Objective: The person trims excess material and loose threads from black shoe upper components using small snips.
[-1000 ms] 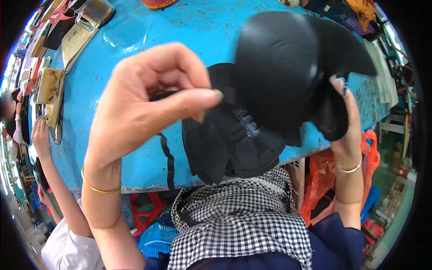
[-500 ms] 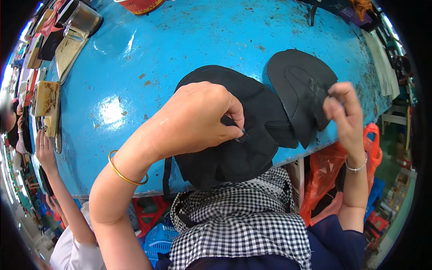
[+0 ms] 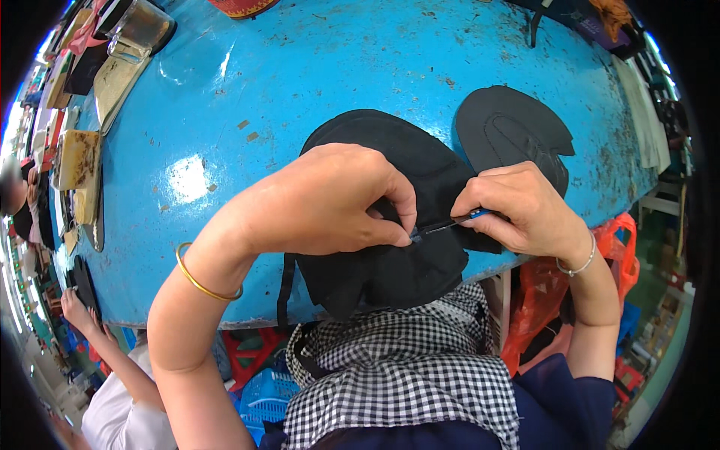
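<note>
A black sewn fabric piece [image 3: 360,135] with curved panels lies at the table's near edge. My left hand [image 3: 337,199] rests over it, thumb and forefinger pinched at a small spot on its surface; exactly what lies between the fingertips is hard to see. From the right, my right hand [image 3: 525,206] grips a slim tool with a blue handle [image 3: 478,214], and its thin shaft reaches the fabric close to my left fingertips. Beyond my right hand is a second black piece [image 3: 506,124], rounded, with a stitched loop outline.
The blue table [image 3: 225,97] carries a glass mug [image 3: 139,34] and stained blocks [image 3: 77,159] at left. A red container [image 3: 244,6] stands at the far edge. Another person's hand [image 3: 79,311] is at lower left, with black material. A red plastic bag [image 3: 536,300] hangs at right.
My right hand has come in leftward from the right side to the black fabric piece, where the blue-handled tool now shows. My left hand keeps its pinch. The other person's hand moved lower.
</note>
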Action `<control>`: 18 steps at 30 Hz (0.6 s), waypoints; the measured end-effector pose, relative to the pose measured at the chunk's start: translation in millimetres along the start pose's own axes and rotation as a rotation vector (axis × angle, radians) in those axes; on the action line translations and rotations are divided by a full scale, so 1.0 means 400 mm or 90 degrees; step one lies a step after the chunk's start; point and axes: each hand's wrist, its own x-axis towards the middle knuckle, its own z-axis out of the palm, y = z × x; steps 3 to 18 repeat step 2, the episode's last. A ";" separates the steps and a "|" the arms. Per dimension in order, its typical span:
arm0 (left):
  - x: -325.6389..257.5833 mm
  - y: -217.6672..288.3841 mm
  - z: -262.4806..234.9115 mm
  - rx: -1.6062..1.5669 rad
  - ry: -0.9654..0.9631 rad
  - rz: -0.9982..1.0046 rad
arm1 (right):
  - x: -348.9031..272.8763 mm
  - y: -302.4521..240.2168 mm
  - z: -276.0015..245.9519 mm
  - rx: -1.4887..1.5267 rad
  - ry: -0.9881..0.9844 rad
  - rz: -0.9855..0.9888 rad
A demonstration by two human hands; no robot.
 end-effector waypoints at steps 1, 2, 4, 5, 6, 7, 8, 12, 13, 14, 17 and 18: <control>0.001 -0.001 0.008 0.038 0.038 0.013 | 0.000 -0.001 0.000 -0.001 0.004 -0.001; 0.005 -0.006 0.022 0.076 0.076 0.027 | 0.001 0.001 0.000 -0.001 0.004 0.000; 0.005 -0.006 0.022 0.076 0.076 0.027 | 0.001 0.001 0.000 -0.001 0.004 0.000; 0.005 -0.006 0.022 0.076 0.076 0.027 | 0.001 0.001 0.000 -0.001 0.004 0.000; 0.005 -0.006 0.022 0.076 0.076 0.027 | 0.001 0.001 0.000 -0.001 0.004 0.000; 0.005 -0.006 0.022 0.076 0.076 0.027 | 0.001 0.001 0.000 -0.001 0.004 0.000; 0.005 -0.006 0.022 0.076 0.076 0.027 | 0.001 0.001 0.000 -0.001 0.004 0.000; 0.005 -0.006 0.022 0.076 0.076 0.027 | 0.001 0.001 0.000 -0.001 0.004 0.000; 0.005 -0.006 0.022 0.076 0.076 0.027 | 0.001 0.001 0.000 -0.001 0.004 0.000; 0.005 -0.006 0.022 0.076 0.076 0.027 | 0.001 0.001 0.000 -0.001 0.004 0.000; 0.005 -0.006 0.022 0.076 0.076 0.027 | 0.001 0.001 0.000 -0.001 0.004 0.000; 0.005 -0.006 0.022 0.076 0.076 0.027 | 0.001 0.001 0.000 -0.001 0.004 0.000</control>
